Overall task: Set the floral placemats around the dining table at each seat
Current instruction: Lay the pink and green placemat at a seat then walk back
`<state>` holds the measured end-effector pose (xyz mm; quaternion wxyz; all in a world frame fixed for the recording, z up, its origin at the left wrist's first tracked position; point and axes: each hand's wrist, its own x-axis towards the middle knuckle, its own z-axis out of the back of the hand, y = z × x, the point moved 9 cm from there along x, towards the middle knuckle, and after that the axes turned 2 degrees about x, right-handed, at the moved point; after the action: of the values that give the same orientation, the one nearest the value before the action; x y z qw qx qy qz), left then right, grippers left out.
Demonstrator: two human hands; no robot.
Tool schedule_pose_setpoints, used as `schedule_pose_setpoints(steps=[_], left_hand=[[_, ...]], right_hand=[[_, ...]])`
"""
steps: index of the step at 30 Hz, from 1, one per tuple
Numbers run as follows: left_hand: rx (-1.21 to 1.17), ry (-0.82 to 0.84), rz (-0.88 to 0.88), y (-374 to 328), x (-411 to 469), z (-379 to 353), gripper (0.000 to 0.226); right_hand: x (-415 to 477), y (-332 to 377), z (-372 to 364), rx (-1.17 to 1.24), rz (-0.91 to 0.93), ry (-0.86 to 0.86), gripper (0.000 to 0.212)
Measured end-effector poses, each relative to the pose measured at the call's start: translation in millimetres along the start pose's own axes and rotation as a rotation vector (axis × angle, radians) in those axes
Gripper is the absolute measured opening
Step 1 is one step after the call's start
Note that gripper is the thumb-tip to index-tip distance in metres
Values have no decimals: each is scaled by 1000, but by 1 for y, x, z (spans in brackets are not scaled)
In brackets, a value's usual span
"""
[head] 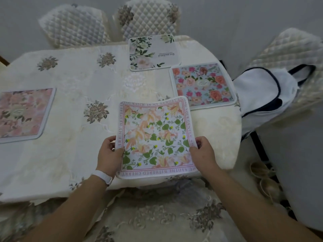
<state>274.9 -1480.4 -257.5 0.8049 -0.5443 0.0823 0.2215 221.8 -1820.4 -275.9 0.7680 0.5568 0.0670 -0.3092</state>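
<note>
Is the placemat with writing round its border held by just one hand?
No, the left hand and the right hand each grip a side edge of the lettered placemat.

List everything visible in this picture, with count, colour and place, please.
held placemat: one, white with peach flowers, green leaves, near table edge
blue placemat: one, blue with pink roses, table's right side
white placemat: one, white with green leaves, far side
pink placemat: one, pink, left side
tablecloth: one, cream with grey-brown flowers, covering the table
chairs: three, cream quilted, two far, one right
bag: one, white with dark trim, on the right chair
wristband: one, white, left wrist
left hand: one, grips the held placemat's left edge
right hand: one, grips its right edge
</note>
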Motion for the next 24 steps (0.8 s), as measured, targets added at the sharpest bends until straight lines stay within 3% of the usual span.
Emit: schedule_pose_setpoints(steps=[12, 24], left_hand=[[53, 44, 107, 61, 9, -23, 34], [108, 56, 118, 75, 9, -24, 38]], right_hand=[[14, -49, -11, -139, -75, -7, 12], [15, -57, -11, -176, -57, 19, 15]])
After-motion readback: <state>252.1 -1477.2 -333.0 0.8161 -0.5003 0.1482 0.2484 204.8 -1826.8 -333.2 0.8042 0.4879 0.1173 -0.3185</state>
